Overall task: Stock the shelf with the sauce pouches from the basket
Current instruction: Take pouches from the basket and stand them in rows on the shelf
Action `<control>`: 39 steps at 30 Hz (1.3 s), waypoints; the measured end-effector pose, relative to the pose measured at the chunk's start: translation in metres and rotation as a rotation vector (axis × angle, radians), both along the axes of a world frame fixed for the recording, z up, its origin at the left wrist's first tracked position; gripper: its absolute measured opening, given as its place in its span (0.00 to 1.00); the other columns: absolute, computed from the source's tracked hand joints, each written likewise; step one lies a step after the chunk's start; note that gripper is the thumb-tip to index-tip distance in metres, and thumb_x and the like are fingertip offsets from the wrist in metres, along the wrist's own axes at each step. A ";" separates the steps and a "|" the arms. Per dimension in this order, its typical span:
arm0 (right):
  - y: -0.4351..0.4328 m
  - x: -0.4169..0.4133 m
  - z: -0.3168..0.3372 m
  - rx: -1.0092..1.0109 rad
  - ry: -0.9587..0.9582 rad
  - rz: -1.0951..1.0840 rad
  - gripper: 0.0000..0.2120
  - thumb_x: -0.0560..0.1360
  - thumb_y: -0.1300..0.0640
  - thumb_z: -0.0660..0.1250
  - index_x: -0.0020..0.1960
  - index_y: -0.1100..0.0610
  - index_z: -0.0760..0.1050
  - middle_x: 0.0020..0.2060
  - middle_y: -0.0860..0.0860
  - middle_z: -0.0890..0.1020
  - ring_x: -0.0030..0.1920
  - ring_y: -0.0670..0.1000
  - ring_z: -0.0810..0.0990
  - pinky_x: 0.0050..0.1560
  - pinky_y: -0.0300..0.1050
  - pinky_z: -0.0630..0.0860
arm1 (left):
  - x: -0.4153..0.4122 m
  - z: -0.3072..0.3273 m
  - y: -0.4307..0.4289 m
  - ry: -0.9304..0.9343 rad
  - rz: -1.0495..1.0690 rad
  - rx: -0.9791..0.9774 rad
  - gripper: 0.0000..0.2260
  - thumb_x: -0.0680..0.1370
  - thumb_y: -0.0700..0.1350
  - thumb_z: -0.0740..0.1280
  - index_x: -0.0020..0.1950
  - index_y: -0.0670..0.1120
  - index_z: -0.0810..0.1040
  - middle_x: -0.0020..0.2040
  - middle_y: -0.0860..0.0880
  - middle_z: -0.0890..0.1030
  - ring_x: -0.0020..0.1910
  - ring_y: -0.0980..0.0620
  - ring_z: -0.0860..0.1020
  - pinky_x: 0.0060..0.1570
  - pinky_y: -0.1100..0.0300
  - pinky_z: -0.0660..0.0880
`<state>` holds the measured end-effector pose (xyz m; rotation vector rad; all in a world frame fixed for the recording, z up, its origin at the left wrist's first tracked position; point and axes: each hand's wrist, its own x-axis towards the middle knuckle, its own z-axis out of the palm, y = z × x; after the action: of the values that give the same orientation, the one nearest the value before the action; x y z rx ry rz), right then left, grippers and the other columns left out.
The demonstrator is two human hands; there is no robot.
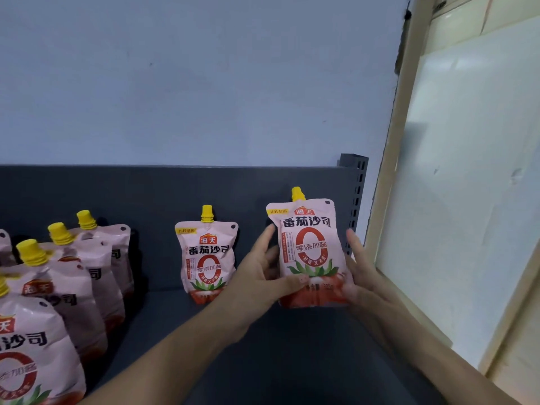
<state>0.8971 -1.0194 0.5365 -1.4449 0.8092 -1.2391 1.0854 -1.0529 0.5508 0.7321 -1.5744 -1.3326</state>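
A pink sauce pouch with a yellow cap [309,247] stands upright near the right end of the dark grey shelf [263,346]. My left hand [263,273] grips its left side, thumb across the lower front. My right hand [362,273] holds its right edge. Another pouch [206,255] stands alone against the shelf's back panel to the left. A row of several pouches [76,276] runs front to back at the far left. The basket is out of view.
The shelf's perforated upright post [355,200] rises just behind the held pouch. A cream window frame [388,171] and pane lie to the right. A pale blue wall is above the back panel. Bare shelf floor lies between the lone pouch and the left row.
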 end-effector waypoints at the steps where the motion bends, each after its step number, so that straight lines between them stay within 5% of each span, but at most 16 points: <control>1: -0.006 -0.001 0.000 0.033 -0.005 -0.035 0.53 0.52 0.39 0.80 0.70 0.37 0.55 0.61 0.45 0.79 0.60 0.52 0.79 0.60 0.54 0.76 | 0.000 -0.001 -0.003 -0.005 -0.010 -0.019 0.39 0.71 0.33 0.70 0.73 0.59 0.57 0.61 0.58 0.79 0.58 0.55 0.79 0.55 0.55 0.79; 4: -0.024 -0.003 0.004 0.092 0.072 -0.080 0.35 0.63 0.53 0.76 0.67 0.56 0.67 0.55 0.53 0.83 0.55 0.55 0.82 0.56 0.54 0.79 | -0.001 -0.007 -0.016 -0.098 -0.040 -0.099 0.42 0.71 0.32 0.71 0.72 0.61 0.53 0.67 0.62 0.72 0.62 0.55 0.77 0.59 0.53 0.77; 6: -0.036 -0.007 0.001 0.129 0.095 -0.096 0.26 0.65 0.64 0.71 0.62 0.58 0.70 0.54 0.55 0.83 0.54 0.55 0.83 0.53 0.52 0.81 | -0.002 -0.014 -0.027 -0.183 -0.038 -0.100 0.40 0.71 0.32 0.71 0.75 0.54 0.55 0.69 0.59 0.71 0.64 0.56 0.75 0.61 0.54 0.75; 10: -0.062 -0.014 -0.012 0.105 0.240 -0.146 0.21 0.69 0.71 0.70 0.57 0.53 0.72 0.52 0.52 0.83 0.54 0.52 0.83 0.55 0.51 0.80 | -0.011 -0.032 -0.045 -0.312 -0.015 -0.107 0.22 0.74 0.30 0.66 0.65 0.47 0.71 0.56 0.57 0.80 0.55 0.64 0.78 0.53 0.67 0.76; 15: -0.094 -0.021 -0.033 0.102 0.317 -0.182 0.20 0.70 0.71 0.68 0.55 0.51 0.72 0.53 0.51 0.82 0.56 0.52 0.81 0.57 0.52 0.79 | -0.024 -0.058 -0.071 -0.380 0.077 -0.136 0.19 0.78 0.36 0.64 0.68 0.48 0.70 0.63 0.51 0.77 0.64 0.56 0.74 0.66 0.56 0.71; 18: -0.110 -0.020 -0.039 0.085 0.317 -0.196 0.19 0.71 0.70 0.68 0.54 0.50 0.72 0.51 0.48 0.82 0.55 0.49 0.81 0.52 0.44 0.80 | -0.029 -0.064 -0.082 -0.379 0.150 -0.158 0.17 0.79 0.36 0.62 0.67 0.46 0.71 0.64 0.51 0.77 0.65 0.55 0.74 0.66 0.58 0.70; 22: -0.120 -0.019 -0.038 0.029 0.479 -0.241 0.17 0.71 0.64 0.70 0.54 0.48 0.70 0.50 0.42 0.79 0.52 0.44 0.78 0.42 0.30 0.76 | -0.028 -0.071 -0.095 -0.382 0.254 -0.185 0.15 0.78 0.37 0.64 0.62 0.52 0.74 0.58 0.57 0.79 0.59 0.63 0.76 0.63 0.64 0.72; 26: -0.123 -0.019 -0.044 0.010 0.565 -0.338 0.18 0.71 0.62 0.71 0.57 0.51 0.68 0.50 0.43 0.77 0.51 0.43 0.75 0.41 0.29 0.73 | -0.027 -0.079 -0.095 -0.399 0.334 -0.242 0.14 0.77 0.38 0.65 0.62 0.49 0.76 0.54 0.60 0.78 0.50 0.74 0.76 0.51 0.77 0.71; 36: -0.127 -0.017 -0.056 0.021 0.530 -0.399 0.17 0.72 0.61 0.71 0.56 0.53 0.68 0.48 0.42 0.76 0.51 0.44 0.75 0.39 0.28 0.70 | -0.034 -0.083 -0.094 -0.484 0.509 -0.184 0.13 0.77 0.42 0.67 0.61 0.44 0.77 0.56 0.53 0.80 0.52 0.58 0.77 0.44 0.77 0.71; 39: -0.126 -0.011 -0.057 0.017 0.555 -0.432 0.18 0.72 0.61 0.70 0.60 0.57 0.69 0.53 0.48 0.78 0.50 0.44 0.74 0.46 0.30 0.70 | -0.032 -0.083 -0.092 -0.495 0.548 -0.120 0.13 0.77 0.43 0.67 0.60 0.42 0.76 0.54 0.48 0.81 0.50 0.55 0.78 0.44 0.74 0.72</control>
<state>0.8858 -1.1456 0.4798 -1.6806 1.5677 -1.1378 1.0530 -1.1454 0.4678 1.3738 -1.6384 -0.6757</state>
